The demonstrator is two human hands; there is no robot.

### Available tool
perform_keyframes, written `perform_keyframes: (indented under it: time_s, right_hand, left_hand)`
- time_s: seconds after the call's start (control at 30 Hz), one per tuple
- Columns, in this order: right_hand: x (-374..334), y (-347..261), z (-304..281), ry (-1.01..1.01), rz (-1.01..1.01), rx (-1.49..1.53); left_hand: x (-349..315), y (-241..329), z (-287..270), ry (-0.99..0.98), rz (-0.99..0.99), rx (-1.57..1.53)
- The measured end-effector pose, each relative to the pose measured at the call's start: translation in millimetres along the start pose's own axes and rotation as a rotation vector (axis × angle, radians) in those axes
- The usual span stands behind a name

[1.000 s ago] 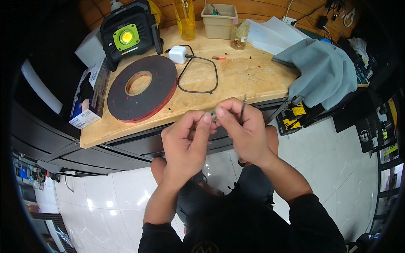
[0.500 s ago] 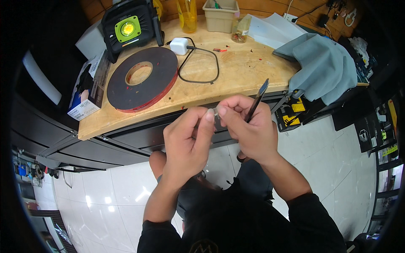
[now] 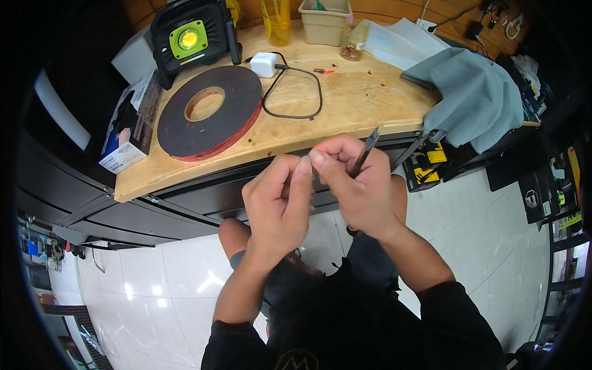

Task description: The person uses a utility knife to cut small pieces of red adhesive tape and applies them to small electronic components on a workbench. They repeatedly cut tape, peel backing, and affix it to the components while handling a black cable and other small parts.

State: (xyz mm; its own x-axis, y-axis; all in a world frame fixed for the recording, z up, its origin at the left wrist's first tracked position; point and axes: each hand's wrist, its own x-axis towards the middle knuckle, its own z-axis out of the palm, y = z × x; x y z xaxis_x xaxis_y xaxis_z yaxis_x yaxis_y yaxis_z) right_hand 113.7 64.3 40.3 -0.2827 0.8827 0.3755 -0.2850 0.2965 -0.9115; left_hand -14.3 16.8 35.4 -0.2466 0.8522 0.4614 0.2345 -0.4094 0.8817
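Observation:
Just off the workbench's front edge, my left hand [image 3: 279, 206] and my right hand [image 3: 364, 194] meet fingertip to fingertip. Both are closed in a thumb-and-finger pinch. Whatever sits between the tips is tiny and mostly covered; its kind cannot be told. A slim dark tool [image 3: 366, 152] with a shiny pointed end is tucked in my right hand's fingers, its point angled up and away from me. Beyond my left hand lies a large roll of black tape [image 3: 237, 102] with a red edge, flat on the wooden workbench [image 3: 364, 102].
A lit work lamp [image 3: 188, 40], a glove box [image 3: 129, 132], a white charger [image 3: 264, 65] with a black cable, a beige bin [image 3: 325, 24] and a small clear cup [image 3: 353, 46] stand on the bench. A grey cloth [image 3: 472, 95] hangs over its right edge. Drawers [image 3: 203, 194] sit below.
My right hand has shifted slightly left and closer to my left hand, narrowing the gap between the fingertips. The dark tool has moved left with it and shows less of its length.

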Motion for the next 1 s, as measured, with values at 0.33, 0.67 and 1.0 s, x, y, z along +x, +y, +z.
perform_keyframes:
  time_s: [0.33, 0.67, 1.0]
  right_hand:
    - [20, 5, -9, 0.109, 0.243, 0.042]
    - [-9, -7, -18, 0.013, 0.323, 0.353]
    - [-17, 0, -6, 0.06, 0.193, 0.408]
  left_hand:
    - [-9, -6, 20, 0.039, -0.045, -0.036]
    - [-8, -6, 17, 0.065, -0.036, -0.083]
    - [-13, 3, 20, 0.049, 0.078, -0.035]
